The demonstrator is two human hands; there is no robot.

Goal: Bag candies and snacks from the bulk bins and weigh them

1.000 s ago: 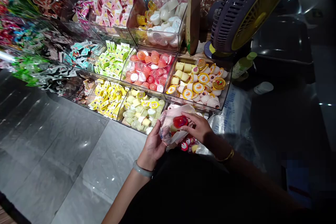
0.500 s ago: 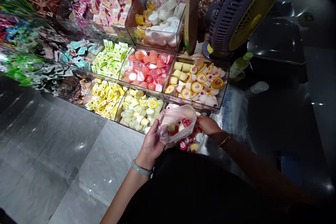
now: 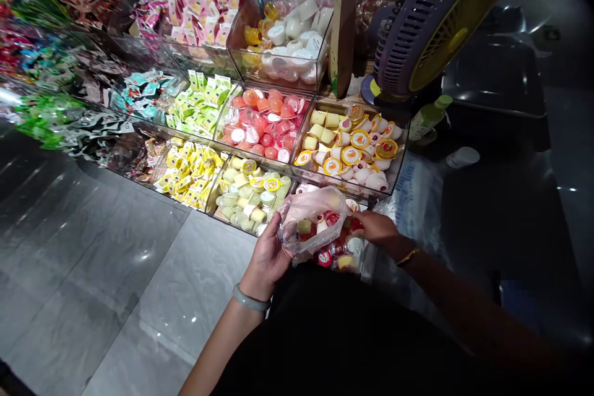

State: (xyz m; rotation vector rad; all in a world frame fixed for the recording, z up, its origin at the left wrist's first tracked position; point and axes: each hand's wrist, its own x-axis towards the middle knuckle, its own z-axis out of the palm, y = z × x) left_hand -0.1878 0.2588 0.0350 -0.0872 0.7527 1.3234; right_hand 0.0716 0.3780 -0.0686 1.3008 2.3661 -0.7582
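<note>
My left hand (image 3: pixel 270 255) is closed on the edge of a clear plastic bag (image 3: pixel 313 241), whose mouth gapes upward. Through and behind the bag shows a bin of jelly cups (image 3: pixel 346 262) with red, white and yellow lids. My right hand (image 3: pixel 379 233) reaches over that bin's right side, just right of the bag. Its fingertips are at the red jelly cups, and whether they grip one is hidden. Left of the bag is a bin of pale green jelly cups (image 3: pixel 254 197).
Bins of red jelly cups (image 3: pixel 269 127) and orange-lidded jelly cups (image 3: pixel 355 148) stand behind. Small yellow packets (image 3: pixel 189 173) fill a bin at left. A purple and yellow fan (image 3: pixel 436 31), a green bottle (image 3: pixel 429 116) and plastic bags (image 3: pixel 413 198) are at right. Grey floor tiles (image 3: pixel 153 297) lie below left.
My right hand has shifted slightly right and down at the bin's right side. The plastic by the bin's right edge has moved aside. My left hand keeps hold of the bag in place.
</note>
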